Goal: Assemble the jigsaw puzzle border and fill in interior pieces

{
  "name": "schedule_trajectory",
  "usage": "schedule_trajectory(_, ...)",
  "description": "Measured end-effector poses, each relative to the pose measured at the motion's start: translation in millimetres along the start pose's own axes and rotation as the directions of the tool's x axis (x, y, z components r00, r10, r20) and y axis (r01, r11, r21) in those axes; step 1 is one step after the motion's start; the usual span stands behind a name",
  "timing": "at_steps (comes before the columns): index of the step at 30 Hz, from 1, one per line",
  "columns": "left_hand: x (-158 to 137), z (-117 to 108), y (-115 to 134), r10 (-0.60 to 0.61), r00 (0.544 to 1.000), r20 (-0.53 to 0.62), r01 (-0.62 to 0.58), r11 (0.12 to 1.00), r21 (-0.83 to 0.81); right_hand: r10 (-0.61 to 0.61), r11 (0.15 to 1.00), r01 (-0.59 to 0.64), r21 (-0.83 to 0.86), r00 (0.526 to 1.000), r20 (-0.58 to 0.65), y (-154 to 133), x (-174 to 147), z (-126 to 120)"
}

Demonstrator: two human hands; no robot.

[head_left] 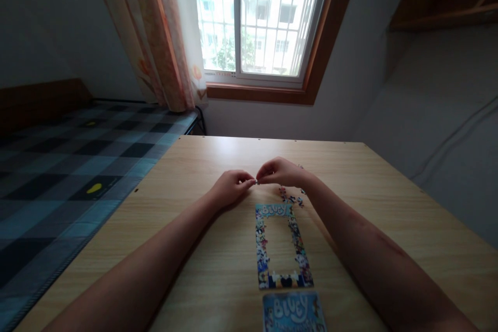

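My left hand (232,187) and my right hand (280,171) meet above the table, fingertips almost touching. Between them is a tiny pale jigsaw piece (256,181), pinched from both sides; its picture is too small to make out. Nearer to me lies the jigsaw border (261,249), joined into a rectangle with "BLUEY" along its top and bare wood showing inside. Loose jigsaw pieces (291,198) are scattered just beyond the border, partly hidden by my right hand and forearm.
A blue "BLUEY" box or lid (293,314) lies at the near edge of view, cut off below. The wooden table (210,150) reaches toward a barred window (264,21). A bed with a checked cover (128,148) stands on the left, beneath a curtain (167,36).
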State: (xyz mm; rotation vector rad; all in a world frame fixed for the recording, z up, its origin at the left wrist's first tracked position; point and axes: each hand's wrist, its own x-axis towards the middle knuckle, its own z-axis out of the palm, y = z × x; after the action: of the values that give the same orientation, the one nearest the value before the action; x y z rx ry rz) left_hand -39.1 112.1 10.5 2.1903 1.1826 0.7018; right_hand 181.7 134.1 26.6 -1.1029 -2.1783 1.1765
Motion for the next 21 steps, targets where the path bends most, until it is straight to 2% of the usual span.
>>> schedule_trajectory(4, 2.0, -3.5, -4.7, -0.05, 0.995, 0.081, 0.056, 0.995, -0.08, -0.019, 0.999, 0.019, 0.03, 1.0, -0.017, -1.9, -1.6, -1.8)
schedule_trajectory(8, 3.4, -5.2, -5.0, -0.125, 0.988, 0.089, 0.137, 0.98, -0.143, -0.063, 0.998, 0.062, -0.011, 0.989, -0.134, -8.6, -4.3, -3.9)
schedule_trajectory(10, 3.2, -5.9, -2.9, -0.162, 0.982, 0.1, 0.177, 0.971, -0.159, -0.096, 0.994, 0.086, -0.071, 0.984, -0.148, -12.7, -6.3, -4.8)
schedule_trajectory(17, 2.2, -5.7, 2.2, -0.197, 0.977, 0.088, 0.212, 0.948, -0.239, -0.234, 0.905, 0.198, -0.377, 0.971, -0.052, -21.6, -11.3, -0.1)
schedule_trajectory(21, 3.7, -3.9, 2.0, -0.217, 0.972, 0.089, 0.232, 0.944, -0.234, -0.253, 0.841, 0.212, -0.497, 0.967, -0.016, -25.0, -12.3, 4.4)
